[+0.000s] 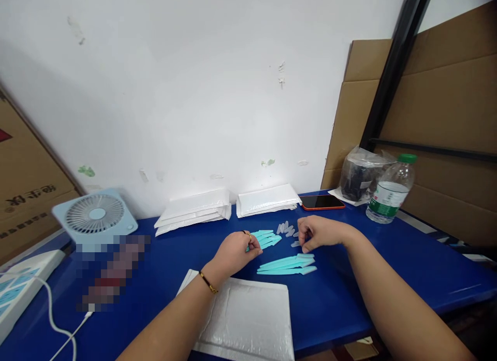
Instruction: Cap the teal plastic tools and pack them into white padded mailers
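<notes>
My left hand [236,252] is closed with its fingers curled, at the handle ends of several turquoise eyebrow razors [267,239]. Whether it grips one of them is hidden. A second group of turquoise eyebrow razors [287,265] lies fanned out on the table between my hands, blade ends to the right. Fingertips together in a pinch, my right hand [316,232] hovers by several small translucent blade caps [286,229]; what it holds, if anything, cannot be made out. Under my left forearm lies a white padded mailer [248,319].
Stacks of white padded mailers [196,210] rest against the wall on the blue table [341,293]. A phone [323,202], a bagged dark object [355,179] and a water bottle [391,192] stand back right. A blue fan [97,216] and a power strip [27,286] with cables are left.
</notes>
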A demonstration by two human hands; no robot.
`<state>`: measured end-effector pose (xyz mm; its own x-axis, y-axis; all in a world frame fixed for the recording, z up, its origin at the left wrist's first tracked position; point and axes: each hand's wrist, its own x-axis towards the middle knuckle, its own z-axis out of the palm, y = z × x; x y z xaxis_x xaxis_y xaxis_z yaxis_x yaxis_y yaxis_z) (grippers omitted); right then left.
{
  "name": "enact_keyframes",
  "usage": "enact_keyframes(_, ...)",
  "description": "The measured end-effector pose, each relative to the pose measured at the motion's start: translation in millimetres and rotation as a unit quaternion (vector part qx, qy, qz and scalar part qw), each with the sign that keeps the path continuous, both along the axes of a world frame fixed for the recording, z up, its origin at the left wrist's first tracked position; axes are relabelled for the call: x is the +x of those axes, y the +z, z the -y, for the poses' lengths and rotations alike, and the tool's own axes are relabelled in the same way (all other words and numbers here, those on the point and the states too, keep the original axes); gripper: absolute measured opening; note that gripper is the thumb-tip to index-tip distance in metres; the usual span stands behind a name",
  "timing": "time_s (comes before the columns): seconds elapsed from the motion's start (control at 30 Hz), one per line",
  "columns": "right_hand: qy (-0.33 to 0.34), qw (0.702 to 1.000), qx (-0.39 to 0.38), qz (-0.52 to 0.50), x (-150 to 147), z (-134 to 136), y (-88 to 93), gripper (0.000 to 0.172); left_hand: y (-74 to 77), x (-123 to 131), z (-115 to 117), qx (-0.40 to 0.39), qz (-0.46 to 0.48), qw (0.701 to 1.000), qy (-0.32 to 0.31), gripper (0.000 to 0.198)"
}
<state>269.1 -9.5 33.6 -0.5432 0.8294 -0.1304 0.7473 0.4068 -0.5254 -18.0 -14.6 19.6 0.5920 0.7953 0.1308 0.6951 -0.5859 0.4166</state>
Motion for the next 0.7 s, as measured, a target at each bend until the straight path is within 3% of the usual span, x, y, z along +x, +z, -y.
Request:
enact_keyframes(0.1,0.023,0.999,-0.006,0.033,-11.5,2.4,-4.3,0.018,-0.1,5.7,5.6,-0.026,-0.014,0.999,-0.014,0.025)
enact_keyframes(0.4,0.058,0.992,0.108,-0.015,-32.1,0.6,-7.3,0.009,-5.2,8.2,1.9,-0.029,-0.045,0.998,-0.019,0.018)
enact_keyframes(0.7,-0.056,0.988,0.136,-0.037,-15.1,-9.9,-8.1,0.017,-4.4,-7.0,-11.0,0.033,-0.049,0.997,0.050,0.015)
